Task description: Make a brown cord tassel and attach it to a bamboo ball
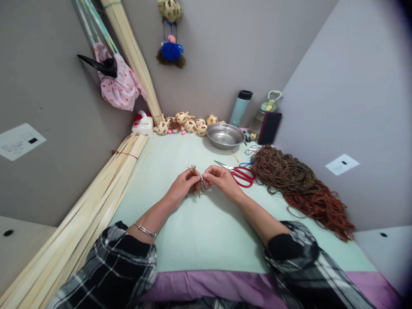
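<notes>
My left hand (182, 185) is closed on a small brown yarn tassel (195, 188), whose cut strands stick out above and below the fingers. Close beside it, my right hand (222, 180) makes a pinch at the tassel's right side. A thin dark strand seems to run between the two hands, but what the right fingertips hold is too small to make out. Just behind the right hand lie red-handled scissors (243, 176), blades pointing left.
Brown and rust yarn (286, 171) is heaped at the right. A metal bowl (225, 136), woven balls (190, 125), a blue tumbler (241, 107) and a phone (269, 128) stand at the back. Long pale bamboo strips (96, 201) lie along the left edge.
</notes>
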Available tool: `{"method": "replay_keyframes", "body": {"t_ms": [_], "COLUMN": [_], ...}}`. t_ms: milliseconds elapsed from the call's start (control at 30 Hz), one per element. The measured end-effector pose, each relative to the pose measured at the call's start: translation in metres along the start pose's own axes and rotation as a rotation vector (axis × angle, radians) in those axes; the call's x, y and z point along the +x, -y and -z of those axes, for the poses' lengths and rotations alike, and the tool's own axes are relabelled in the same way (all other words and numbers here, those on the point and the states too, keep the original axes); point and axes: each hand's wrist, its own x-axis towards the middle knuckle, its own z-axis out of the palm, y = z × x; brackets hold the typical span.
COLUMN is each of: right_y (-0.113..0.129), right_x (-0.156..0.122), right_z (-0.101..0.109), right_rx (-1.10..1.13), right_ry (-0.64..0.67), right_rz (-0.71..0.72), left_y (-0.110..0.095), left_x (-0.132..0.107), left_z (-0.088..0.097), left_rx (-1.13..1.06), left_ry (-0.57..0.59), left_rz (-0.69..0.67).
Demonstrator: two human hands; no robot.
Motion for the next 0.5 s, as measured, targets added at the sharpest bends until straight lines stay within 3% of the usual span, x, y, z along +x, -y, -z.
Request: {"method": "replay_keyframes", "body": {"t_ms": [500], "right_y": [-0.0012], "right_x": [0.0028], "right_z": [-0.0012], "right_rx": [0.052], "right_ry": [-0.048], "right_rz": [0.032], "left_y": [0.0031], "left_x": [0.0008], "left_z": [0.0022], "left_rx": [0.024], "left_ry": [0.029], "left_rz": [-0.034]}}
